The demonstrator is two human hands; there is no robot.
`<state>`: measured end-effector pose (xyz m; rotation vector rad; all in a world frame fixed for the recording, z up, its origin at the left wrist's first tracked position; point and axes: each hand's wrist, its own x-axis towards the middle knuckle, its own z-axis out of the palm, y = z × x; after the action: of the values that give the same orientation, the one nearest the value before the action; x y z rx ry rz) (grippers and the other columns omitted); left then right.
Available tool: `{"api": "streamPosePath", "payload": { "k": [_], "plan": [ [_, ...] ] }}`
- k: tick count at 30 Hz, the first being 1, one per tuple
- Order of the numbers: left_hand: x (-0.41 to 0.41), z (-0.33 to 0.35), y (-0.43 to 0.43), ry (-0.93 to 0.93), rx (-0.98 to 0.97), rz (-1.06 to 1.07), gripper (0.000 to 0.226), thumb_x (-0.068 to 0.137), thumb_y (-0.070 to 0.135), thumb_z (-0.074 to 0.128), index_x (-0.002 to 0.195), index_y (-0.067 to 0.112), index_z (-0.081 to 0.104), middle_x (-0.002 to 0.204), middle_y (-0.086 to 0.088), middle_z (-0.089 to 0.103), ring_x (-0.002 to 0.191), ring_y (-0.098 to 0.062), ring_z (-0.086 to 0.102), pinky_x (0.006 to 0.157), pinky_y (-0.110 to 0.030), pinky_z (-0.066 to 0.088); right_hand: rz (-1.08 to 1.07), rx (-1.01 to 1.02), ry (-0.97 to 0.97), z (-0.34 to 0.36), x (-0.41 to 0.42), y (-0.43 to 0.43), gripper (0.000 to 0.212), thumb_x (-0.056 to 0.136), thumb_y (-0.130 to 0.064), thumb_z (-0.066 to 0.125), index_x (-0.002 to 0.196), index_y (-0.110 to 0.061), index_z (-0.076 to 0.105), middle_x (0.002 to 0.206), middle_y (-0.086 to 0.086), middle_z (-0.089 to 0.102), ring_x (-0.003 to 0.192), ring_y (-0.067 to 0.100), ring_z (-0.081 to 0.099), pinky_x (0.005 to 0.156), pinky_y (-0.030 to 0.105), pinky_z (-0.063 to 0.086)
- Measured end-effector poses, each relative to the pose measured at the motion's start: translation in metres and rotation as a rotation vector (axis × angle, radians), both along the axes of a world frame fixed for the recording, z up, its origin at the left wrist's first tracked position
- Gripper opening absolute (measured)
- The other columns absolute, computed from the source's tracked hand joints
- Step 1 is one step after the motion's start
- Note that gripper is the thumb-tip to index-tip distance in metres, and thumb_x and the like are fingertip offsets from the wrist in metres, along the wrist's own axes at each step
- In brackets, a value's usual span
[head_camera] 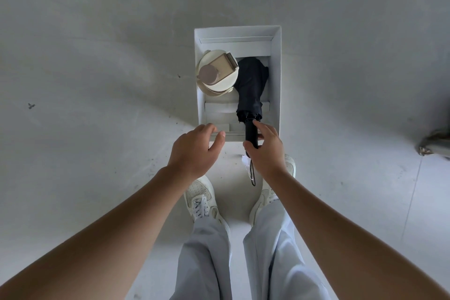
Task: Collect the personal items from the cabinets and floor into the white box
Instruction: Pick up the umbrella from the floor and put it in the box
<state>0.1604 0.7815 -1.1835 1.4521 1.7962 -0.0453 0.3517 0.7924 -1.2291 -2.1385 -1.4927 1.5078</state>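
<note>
Umbrella (250, 90) in white box (276, 75), handle between loose right-hand fingers (265, 129); left hand (194, 148) open, empty.

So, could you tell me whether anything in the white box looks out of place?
The black folded umbrella lies tilted, its handle sticking out over the white box's near edge by the right hand; the cream bottle sits fully inside.

We see a plain grey floor (97, 56) all around the hands. It has small dark specks (31, 105) far to the left of the hands. Far to the right sits a grey metal thing (435, 145), cut off.
</note>
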Motion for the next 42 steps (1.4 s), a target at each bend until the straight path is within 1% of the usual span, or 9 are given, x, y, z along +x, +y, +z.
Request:
{"api": "streamPosePath", "payload": {
  "k": [6, 9, 12, 19, 24, 28, 33, 38, 42],
  "plan": [
    [-0.013, 0.03, 0.012, 0.029, 0.028, 0.016, 0.048, 0.094, 0.055, 0.026, 0.106, 0.024, 0.06, 0.105, 0.006, 0.068, 0.087, -0.018, 0.064, 0.076, -0.035, 0.051, 0.042, -0.073, -0.122, 0.019, 0.011, 0.012, 0.058, 0.091, -0.007, 0.062, 0.147, -0.018, 0.051, 0.138, 0.002, 0.058, 0.115, 0.023, 0.062, 0.089, 0.03, 0.052],
    [-0.019, 0.04, 0.021, 0.052, 0.052, 0.009, 0.049, 0.092, 0.057, 0.024, 0.105, 0.024, 0.058, 0.102, 0.006, 0.067, 0.085, -0.02, 0.062, 0.076, -0.037, 0.051, 0.1, -0.122, -0.11, 0.028, 0.013, 0.025, 0.058, 0.091, -0.018, 0.064, 0.148, -0.021, 0.049, 0.134, 0.004, 0.062, 0.11, 0.026, 0.064, 0.087, 0.035, 0.055],
    [-0.023, 0.05, 0.017, 0.075, 0.04, -0.004, 0.049, 0.094, 0.057, 0.023, 0.108, 0.026, 0.058, 0.107, 0.007, 0.066, 0.089, -0.02, 0.063, 0.077, -0.037, 0.05, 0.092, -0.086, -0.106, 0.046, 0.009, 0.038, 0.053, 0.094, -0.029, 0.061, 0.145, -0.018, 0.051, 0.135, 0.006, 0.063, 0.12, 0.026, 0.06, 0.094, 0.036, 0.049],
    [-0.046, 0.135, 0.013, 0.152, 0.092, -0.002, 0.038, 0.099, 0.048, 0.034, 0.11, 0.022, 0.059, 0.11, 0.002, 0.066, 0.087, -0.024, 0.062, 0.079, -0.036, 0.047, 0.123, 0.011, 0.032, 0.151, -0.017, 0.065, 0.057, 0.096, -0.042, 0.059, 0.149, -0.025, 0.047, 0.143, -0.007, 0.059, 0.13, 0.012, 0.055, 0.105, 0.031, 0.045],
    [-0.083, 0.258, 0.063, 0.241, 0.297, 0.026, 0.046, 0.095, 0.053, 0.029, 0.108, 0.022, 0.06, 0.107, 0.0, 0.067, 0.084, -0.026, 0.062, 0.077, -0.037, 0.048, 0.258, 0.122, 0.051, 0.288, -0.04, 0.112, 0.046, 0.096, -0.045, 0.059, 0.139, -0.029, 0.055, 0.13, -0.005, 0.066, 0.118, 0.019, 0.061, 0.099, 0.034, 0.048],
    [-0.098, 0.4, 0.106, 0.305, 0.492, -0.046, 0.058, 0.089, 0.057, 0.021, 0.106, 0.019, 0.062, 0.104, -0.001, 0.068, 0.085, -0.03, 0.063, 0.076, -0.038, 0.049, 0.468, 0.337, -0.069, 0.434, -0.067, 0.154, 0.053, 0.1, -0.051, 0.048, 0.147, -0.026, 0.048, 0.141, -0.004, 0.06, 0.13, 0.018, 0.053, 0.1, 0.033, 0.042],
    [-0.117, 0.609, 0.125, 0.419, 0.798, -0.023, 0.054, 0.092, 0.054, 0.033, 0.106, 0.015, 0.067, 0.1, -0.004, 0.07, 0.075, -0.037, 0.064, 0.068, -0.038, 0.05, 0.523, 0.586, -0.111, 0.645, -0.088, 0.179, 0.056, 0.101, -0.052, 0.047, 0.149, -0.023, 0.046, 0.146, 0.002, 0.055, 0.136, 0.021, 0.047, 0.105, 0.034, 0.04],
    [-0.143, 0.799, 0.096, 0.49, 0.979, 0.013, 0.053, 0.095, 0.055, 0.032, 0.111, 0.016, 0.064, 0.106, -0.003, 0.068, 0.092, -0.033, 0.064, 0.08, -0.04, 0.047, 0.504, 0.84, -0.058, 0.841, -0.107, 0.164, 0.058, 0.1, -0.052, 0.049, 0.149, -0.021, 0.045, 0.151, 0.002, 0.051, 0.139, 0.022, 0.045, 0.109, 0.036, 0.039],
    [-0.16, 0.889, 0.055, 0.526, 1.113, 0.055, 0.05, 0.096, 0.054, 0.032, 0.115, 0.018, 0.062, 0.115, 0.001, 0.066, 0.103, -0.027, 0.062, 0.085, -0.04, 0.045, 0.51, 1.018, 0.046, 0.942, -0.125, 0.132, 0.054, 0.1, -0.049, 0.051, 0.148, -0.023, 0.049, 0.149, -0.005, 0.054, 0.14, 0.015, 0.044, 0.109, 0.03, 0.037]
  ]
}}
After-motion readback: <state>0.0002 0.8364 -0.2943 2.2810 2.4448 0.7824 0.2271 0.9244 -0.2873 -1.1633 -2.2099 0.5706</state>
